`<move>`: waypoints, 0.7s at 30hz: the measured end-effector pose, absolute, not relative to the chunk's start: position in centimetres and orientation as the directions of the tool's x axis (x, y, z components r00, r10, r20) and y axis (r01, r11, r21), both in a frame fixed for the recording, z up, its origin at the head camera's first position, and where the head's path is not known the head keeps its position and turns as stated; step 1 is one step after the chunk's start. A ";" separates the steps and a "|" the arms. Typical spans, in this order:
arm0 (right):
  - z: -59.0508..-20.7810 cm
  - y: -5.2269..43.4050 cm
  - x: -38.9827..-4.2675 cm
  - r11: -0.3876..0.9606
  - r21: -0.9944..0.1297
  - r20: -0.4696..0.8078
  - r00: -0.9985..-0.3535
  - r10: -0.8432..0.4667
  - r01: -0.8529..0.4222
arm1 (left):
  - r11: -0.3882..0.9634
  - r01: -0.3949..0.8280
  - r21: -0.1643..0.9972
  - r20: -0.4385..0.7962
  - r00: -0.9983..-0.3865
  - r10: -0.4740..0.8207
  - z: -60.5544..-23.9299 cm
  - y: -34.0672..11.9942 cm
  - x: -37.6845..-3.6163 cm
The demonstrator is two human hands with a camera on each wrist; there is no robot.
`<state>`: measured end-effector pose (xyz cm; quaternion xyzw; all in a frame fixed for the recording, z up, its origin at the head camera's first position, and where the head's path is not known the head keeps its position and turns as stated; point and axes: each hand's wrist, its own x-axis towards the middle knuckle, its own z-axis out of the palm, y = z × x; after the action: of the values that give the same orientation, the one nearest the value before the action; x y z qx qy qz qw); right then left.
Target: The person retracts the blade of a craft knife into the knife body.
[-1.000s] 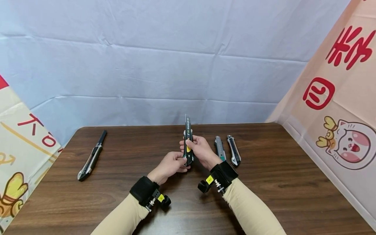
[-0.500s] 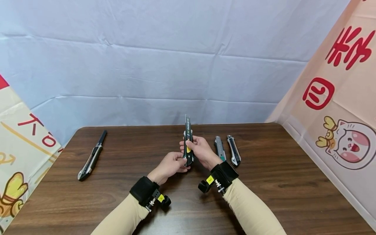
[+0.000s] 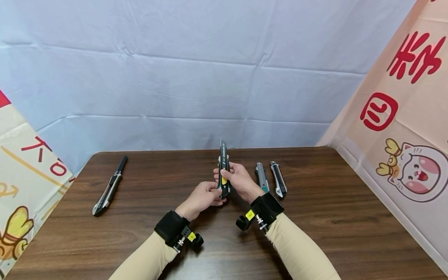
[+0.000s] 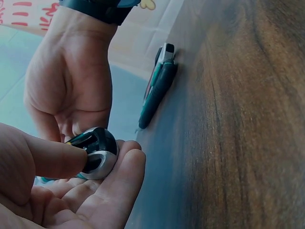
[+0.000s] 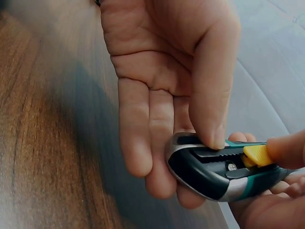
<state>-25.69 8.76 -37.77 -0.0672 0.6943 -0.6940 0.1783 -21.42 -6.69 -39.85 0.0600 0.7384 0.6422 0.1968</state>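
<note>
Forearms (image 3: 297,245) angled inward, my left hand (image 3: 200,197) pinches the black cutter (image 3: 224,158) by its tail; my right hand (image 3: 242,182) clamps fingers (image 3: 216,171) round it, thumb (image 5: 289,150) against the yellow slider (image 5: 257,155)

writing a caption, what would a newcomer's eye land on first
First, probably the black utility knife with its yellow slider, held near the middle between the left grip and right grip. Then the red lettering and cartoon cat on the cloth at the right, and the lone knife at the left of the table.
</note>
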 end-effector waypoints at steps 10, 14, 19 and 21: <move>-37.8 8.7 -25.6 0.022 -0.988 -0.149 -0.924 -0.353 0.151 | 0.167 -0.166 0.972 -0.214 -0.918 0.334 -40.0 -6.7 -21.5; -37.8 8.8 -25.6 0.026 -0.987 -0.158 -0.921 -0.357 0.159 | 0.166 -0.161 0.973 -0.209 -0.918 0.337 -40.0 -6.7 -21.5; -37.8 8.9 -25.6 0.030 -0.987 -0.156 -0.918 -0.364 0.156 | 0.163 -0.158 0.974 -0.206 -0.918 0.340 -40.0 -6.7 -21.5; -37.8 8.9 -25.7 0.032 -0.988 -0.152 -0.918 -0.367 0.151 | 0.160 -0.160 0.974 -0.206 -0.917 0.341 -40.0 -6.7 -21.4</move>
<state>-25.65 8.88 -37.78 -0.0780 0.6936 -0.6912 0.1874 -21.45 -6.73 -39.98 0.0615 0.7364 0.6452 0.1941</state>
